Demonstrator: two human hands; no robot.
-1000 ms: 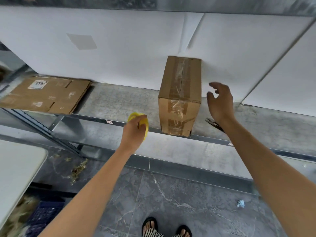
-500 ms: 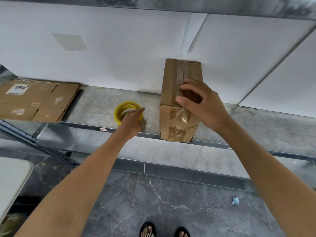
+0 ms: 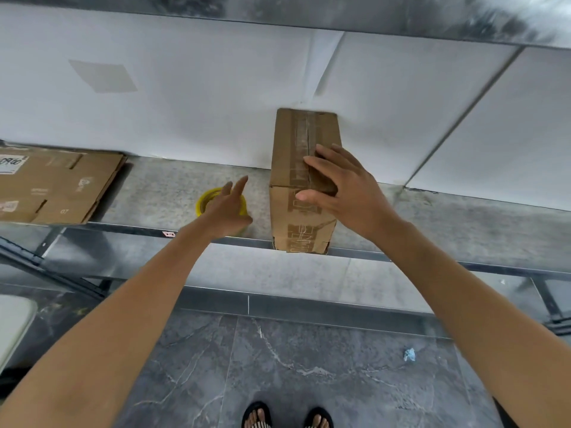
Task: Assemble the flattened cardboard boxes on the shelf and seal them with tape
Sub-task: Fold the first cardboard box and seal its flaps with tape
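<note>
One built box (image 3: pixel 290 156) stands on the shelf (image 3: pixel 154 193), far end against the white wall, near end at the shelf's front edge. Tape runs along its top seam and down its front face. The brown print on the tape is too blurred to read, and what is inside the box is hidden. One yellow tape roll (image 3: pixel 203 205) lies flat on the shelf just left of the box. One patch of flat cardboard (image 3: pixel 61 186) lies at the shelf's left end; I cannot tell how many sheets it holds. It bears a white label (image 3: pixel 10 163) with digits that look like "0900", cut by the frame edge.

Two hands show. The left hand (image 3: pixel 227 208) hovers over the roll, grip apart, fingers straight, holding nothing. The right hand (image 3: pixel 343 186) rests on the box's near top edge, grip apart, fingers spread over the tape and thumb on the front face. One paper scrap (image 3: pixel 409 354) lies on the floor.
</note>
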